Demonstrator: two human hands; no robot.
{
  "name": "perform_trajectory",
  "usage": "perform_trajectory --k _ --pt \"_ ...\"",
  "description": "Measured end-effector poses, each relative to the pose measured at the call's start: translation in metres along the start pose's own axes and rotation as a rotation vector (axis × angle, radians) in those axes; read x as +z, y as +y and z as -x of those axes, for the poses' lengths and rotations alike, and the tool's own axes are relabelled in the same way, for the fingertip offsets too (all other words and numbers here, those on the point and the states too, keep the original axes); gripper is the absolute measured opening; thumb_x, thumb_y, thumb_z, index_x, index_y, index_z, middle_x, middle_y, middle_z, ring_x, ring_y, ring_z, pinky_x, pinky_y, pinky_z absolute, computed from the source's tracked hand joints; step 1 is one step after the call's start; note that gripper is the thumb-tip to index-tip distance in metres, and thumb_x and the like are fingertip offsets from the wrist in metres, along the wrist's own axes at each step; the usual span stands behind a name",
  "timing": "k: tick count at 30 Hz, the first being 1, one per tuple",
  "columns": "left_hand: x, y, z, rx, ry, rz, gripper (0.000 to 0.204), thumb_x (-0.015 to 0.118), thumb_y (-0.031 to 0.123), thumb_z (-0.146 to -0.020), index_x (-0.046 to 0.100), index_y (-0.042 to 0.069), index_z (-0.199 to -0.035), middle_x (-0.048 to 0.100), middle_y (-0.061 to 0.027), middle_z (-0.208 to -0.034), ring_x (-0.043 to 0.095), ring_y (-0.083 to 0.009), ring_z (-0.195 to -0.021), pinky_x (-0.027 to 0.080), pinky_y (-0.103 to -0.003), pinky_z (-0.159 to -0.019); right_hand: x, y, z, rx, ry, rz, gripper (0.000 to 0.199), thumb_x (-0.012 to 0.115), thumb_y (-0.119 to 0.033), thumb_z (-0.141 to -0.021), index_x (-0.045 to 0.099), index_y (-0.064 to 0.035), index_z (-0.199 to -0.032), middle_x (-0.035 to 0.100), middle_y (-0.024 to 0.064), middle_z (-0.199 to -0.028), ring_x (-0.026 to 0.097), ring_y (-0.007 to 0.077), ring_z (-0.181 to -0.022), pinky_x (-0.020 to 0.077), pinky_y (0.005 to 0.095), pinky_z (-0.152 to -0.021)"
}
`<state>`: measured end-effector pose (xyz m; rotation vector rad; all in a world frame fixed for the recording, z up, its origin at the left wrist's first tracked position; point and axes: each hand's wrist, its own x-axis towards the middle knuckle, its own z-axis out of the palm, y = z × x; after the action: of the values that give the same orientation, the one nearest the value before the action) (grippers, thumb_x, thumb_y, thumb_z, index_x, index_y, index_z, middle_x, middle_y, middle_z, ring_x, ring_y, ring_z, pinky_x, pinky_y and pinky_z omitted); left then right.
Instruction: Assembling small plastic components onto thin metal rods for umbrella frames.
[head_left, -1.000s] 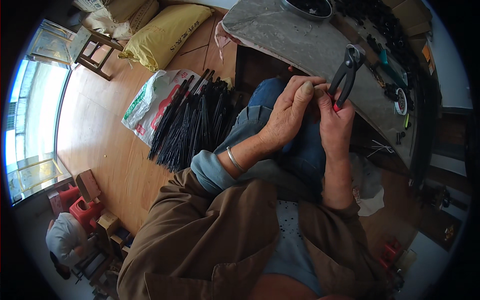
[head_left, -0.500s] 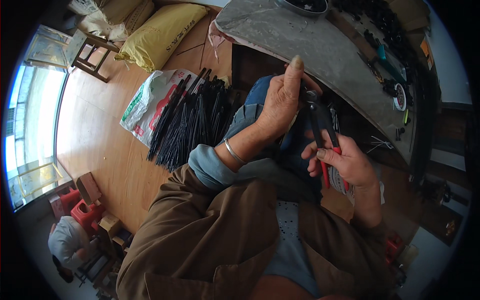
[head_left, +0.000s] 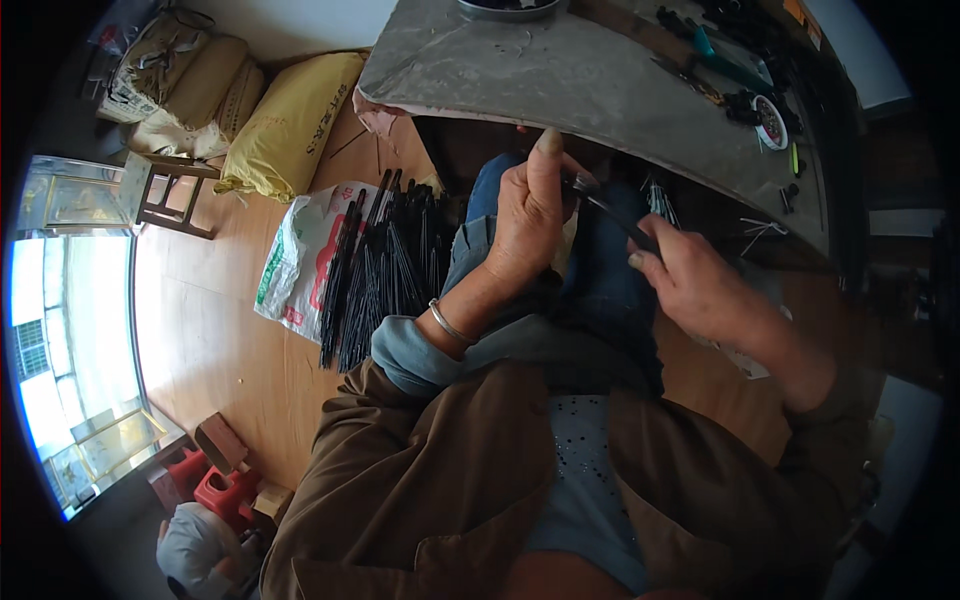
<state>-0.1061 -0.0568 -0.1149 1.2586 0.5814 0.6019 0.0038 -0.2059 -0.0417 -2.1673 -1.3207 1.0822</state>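
My left hand is raised over my lap at the table's near edge. Its thumb points up and its fingers curl round something dark that I cannot make out. My right hand grips a pair of pliers, whose handles are mostly hidden in the palm. The metal jaws reach to the fingers of my left hand; whether they bite on anything is too small to tell. On the floor to the left, a pile of thin black rods lies on a white printed plastic sack.
The grey table spans the far side, bearing a metal bowl, a teal tray, a small white dish and dark parts. A yellow sack and wooden stool stand far left. Another person sits lower left.
The pliers have swung from nearly upright, red handles spread, to a slant, with my right hand now closed further round them. My view has shifted, moving the table and floor things within it.
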Motion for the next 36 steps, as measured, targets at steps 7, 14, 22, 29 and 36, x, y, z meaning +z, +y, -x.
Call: perform_trajectory --k 7,14,22,29,36 --pt "-0.002 0.003 -0.01 -0.077 -0.035 0.107 0.071 0.029 0.062 -0.098 0.06 0.003 -0.072 0.045 0.001 -0.053 0.036 -0.0062 -0.046 0.028 -0.023 -0.046 -0.022 -0.008 0.003 0.093 -0.152 -0.293 0.015 0.055 -0.012 -0.093 0.051 -0.0011 -0.103 0.056 0.0018 -0.073 0.057 0.01 -0.065 0.0495 0.0293 -0.061" --pt "0.005 0.005 -0.008 -0.079 -0.063 0.106 0.068 0.032 0.063 -0.097 0.057 0.004 -0.074 0.042 0.0016 -0.053 0.035 -0.0061 -0.047 0.026 -0.023 -0.046 -0.049 -0.022 0.007 0.318 -0.292 -0.33 0.017 0.052 -0.013 -0.095 0.052 -0.0007 -0.107 0.049 -0.0021 -0.065 0.047 0.0053 -0.049 0.0434 0.0225 -0.045" --pt "0.009 0.006 -0.006 -0.085 -0.128 0.127 0.068 0.032 0.063 -0.097 0.057 0.004 -0.074 0.039 0.003 -0.053 0.033 -0.0062 -0.047 0.025 -0.024 -0.046 -0.052 -0.021 0.01 0.326 -0.307 -0.414 0.013 0.052 -0.011 -0.095 0.052 -0.0017 -0.104 0.047 -0.0028 -0.064 0.045 0.0041 -0.048 0.0418 0.0212 -0.044" --pt "0.017 0.002 -0.008 -0.015 -0.089 0.001 0.07 0.03 0.061 -0.098 0.059 0.002 -0.074 0.043 0.0017 -0.054 0.037 -0.0059 -0.048 0.027 -0.023 -0.046 -0.044 -0.014 0.008 0.331 -0.322 -0.431 0.01 0.049 -0.01 -0.097 0.049 -0.0022 -0.103 0.046 -0.002 -0.065 0.042 0.0021 -0.048 0.0396 0.019 -0.044" --pt "0.017 0.019 -0.019 0.063 -0.05 0.046 0.053 0.035 0.04 -0.103 0.066 -0.001 -0.09 0.054 -0.0015 -0.063 0.044 -0.0112 -0.054 0.035 -0.028 -0.051 -0.033 0.005 -0.007 -0.067 0.111 0.016 0.02 0.055 -0.009 -0.091 0.055 0.0016 -0.108 0.059 0.0105 -0.075 0.058 0.0219 -0.069 0.0471 0.0347 -0.069"
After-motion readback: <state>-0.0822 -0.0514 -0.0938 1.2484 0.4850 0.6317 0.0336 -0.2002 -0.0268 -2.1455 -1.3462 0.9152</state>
